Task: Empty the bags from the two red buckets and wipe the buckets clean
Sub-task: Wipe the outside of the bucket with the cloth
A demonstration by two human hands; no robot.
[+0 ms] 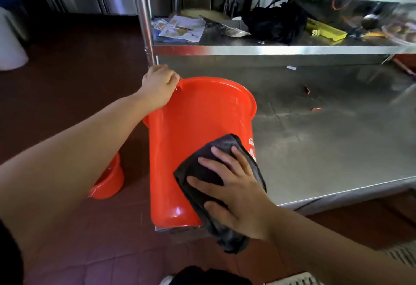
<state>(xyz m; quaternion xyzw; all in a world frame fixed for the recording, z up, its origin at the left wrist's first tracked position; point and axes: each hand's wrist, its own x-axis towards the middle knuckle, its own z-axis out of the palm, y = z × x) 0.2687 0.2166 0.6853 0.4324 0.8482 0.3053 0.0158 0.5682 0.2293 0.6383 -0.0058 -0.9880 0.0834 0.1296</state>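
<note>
Wiping step: red bucket (180, 149) sat tilted at frame centre on worktop (326, 138) edge. Left hand (158, 85) gripped rim; right hand (234, 185), fingers spread, pressed dark cloth (202, 172) on outer wall. 2nd bucket (108, 181) on floor, lower left, prob. next.

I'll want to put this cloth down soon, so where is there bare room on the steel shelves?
The lower steel shelf is mostly bare to the right of the red bucket, with only small scraps toward the back. The shelf above is crowded with papers, a black bag and a yellow tray.
</note>
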